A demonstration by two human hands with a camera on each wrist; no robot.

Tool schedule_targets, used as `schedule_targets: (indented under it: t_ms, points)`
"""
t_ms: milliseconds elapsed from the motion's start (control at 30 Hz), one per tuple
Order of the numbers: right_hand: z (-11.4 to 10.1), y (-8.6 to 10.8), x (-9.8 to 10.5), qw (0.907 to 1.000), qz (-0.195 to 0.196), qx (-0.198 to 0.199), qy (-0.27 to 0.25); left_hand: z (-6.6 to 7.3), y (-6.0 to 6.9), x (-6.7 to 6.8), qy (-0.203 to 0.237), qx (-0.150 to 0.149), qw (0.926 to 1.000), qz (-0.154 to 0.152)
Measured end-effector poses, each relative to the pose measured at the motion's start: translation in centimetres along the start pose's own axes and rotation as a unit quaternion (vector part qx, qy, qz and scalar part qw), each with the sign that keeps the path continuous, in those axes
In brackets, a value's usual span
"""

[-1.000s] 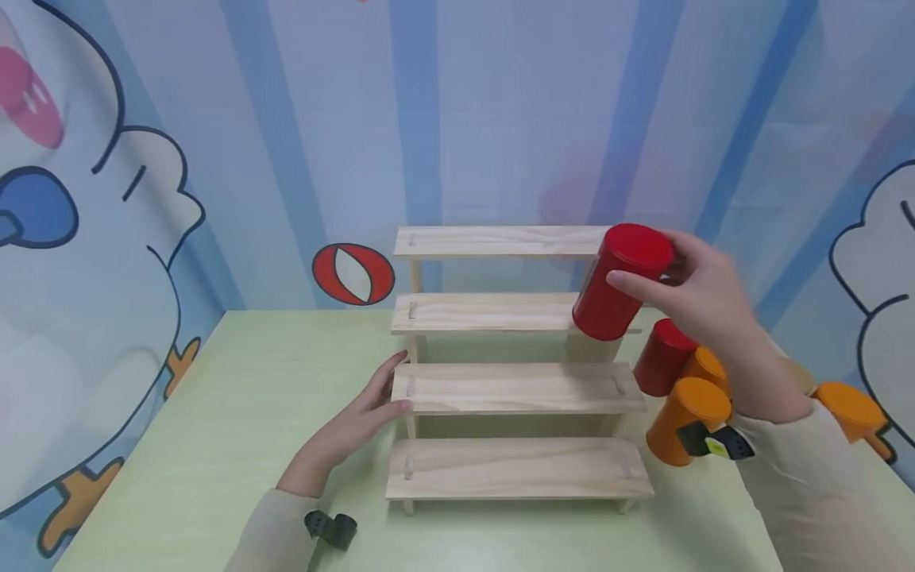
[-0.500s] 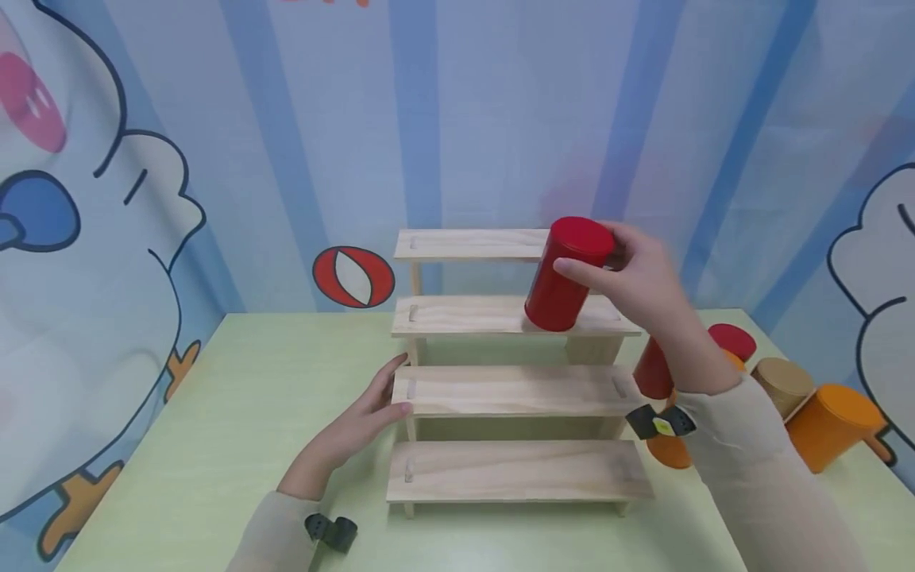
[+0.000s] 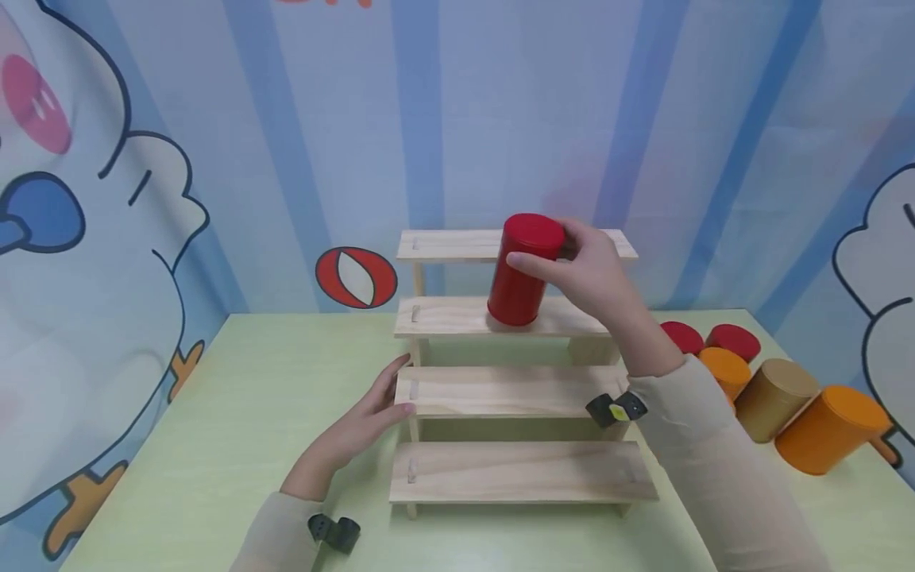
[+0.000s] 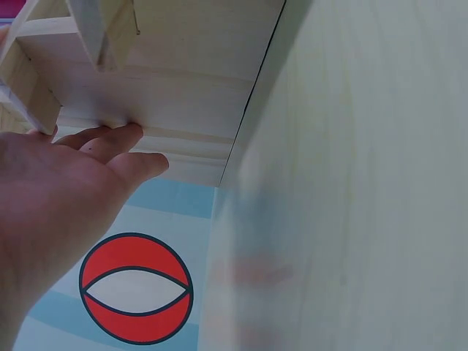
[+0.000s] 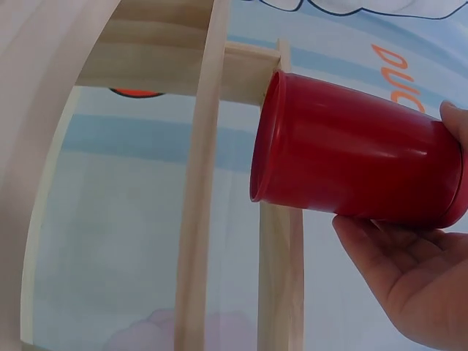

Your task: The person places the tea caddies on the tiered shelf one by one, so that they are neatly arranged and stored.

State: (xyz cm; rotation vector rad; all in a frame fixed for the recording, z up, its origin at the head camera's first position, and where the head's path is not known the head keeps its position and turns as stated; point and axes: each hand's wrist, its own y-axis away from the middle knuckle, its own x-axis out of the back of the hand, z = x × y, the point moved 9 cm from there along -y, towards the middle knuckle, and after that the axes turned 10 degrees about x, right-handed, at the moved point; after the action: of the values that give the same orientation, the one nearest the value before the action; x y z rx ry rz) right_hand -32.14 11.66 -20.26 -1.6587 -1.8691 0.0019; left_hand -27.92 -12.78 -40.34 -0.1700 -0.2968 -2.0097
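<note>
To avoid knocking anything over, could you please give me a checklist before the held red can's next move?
1. Right hand gripping the held red can: ok.
2. Left hand at the left side of the shelf: ok.
3. Shelf standing on the table: ok.
4. Held red can's base seated on the shelf: not ok; right wrist view shows a gap.
5. Right sleeve clear of the cans beside it: cannot tell.

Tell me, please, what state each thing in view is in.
Held can: raised, roughly upright, top covered.
Rack: standing, left side touched.
Left red can: standing, mostly hidden.
Right red can: standing, partly hidden.
Left orange can: standing, partly hidden.
Gold can: standing.
Right orange can: standing.
Left hand: touching the rack's side.
Right hand: gripping the held can.
</note>
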Motion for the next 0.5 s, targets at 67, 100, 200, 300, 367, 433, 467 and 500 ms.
schedule_targets:
  t_ms: [67,100,200,300,367,433,467,500]
  points:
    - [-0.1,-0.3,-0.6,1.0,-0.003,0.002,-0.003,0.0,0.0,0.0,-0.001,-0.001,1.0,0.001]
    - [-0.2,-0.4,-0.9,1.0,-0.004,0.003,-0.005,0.1,0.0,0.0,0.0,-0.001,1.0,0.001]
    - [-0.3,-0.8,-1.8,0.9999,-0.01,0.007,-0.007,0.1,-0.1,0.0,0.0,-0.005,1.0,-0.003]
    - [-0.3,-1.1,-2.6,0.9998,-0.013,0.008,-0.008,0.1,-0.1,-0.1,-0.003,-0.007,1.0,-0.004]
    - [-0.3,-1.2,-3.0,0.9998,-0.013,0.007,-0.01,0.1,-0.1,-0.1,-0.004,-0.008,0.9999,-0.004]
    - [-0.3,-1.4,-3.4,0.9999,-0.015,0.005,-0.007,0.1,-0.1,-0.1,0.0,-0.008,0.9999,-0.006]
    - [-0.4,-1.5,-3.6,0.9999,-0.015,0.004,-0.008,0.1,-0.1,-0.1,0.002,-0.01,0.9999,-0.009]
    - [-0.4,-1.6,-3.8,0.9999,-0.015,0.003,-0.008,0.1,0.0,-0.1,0.005,-0.011,0.9999,-0.011]
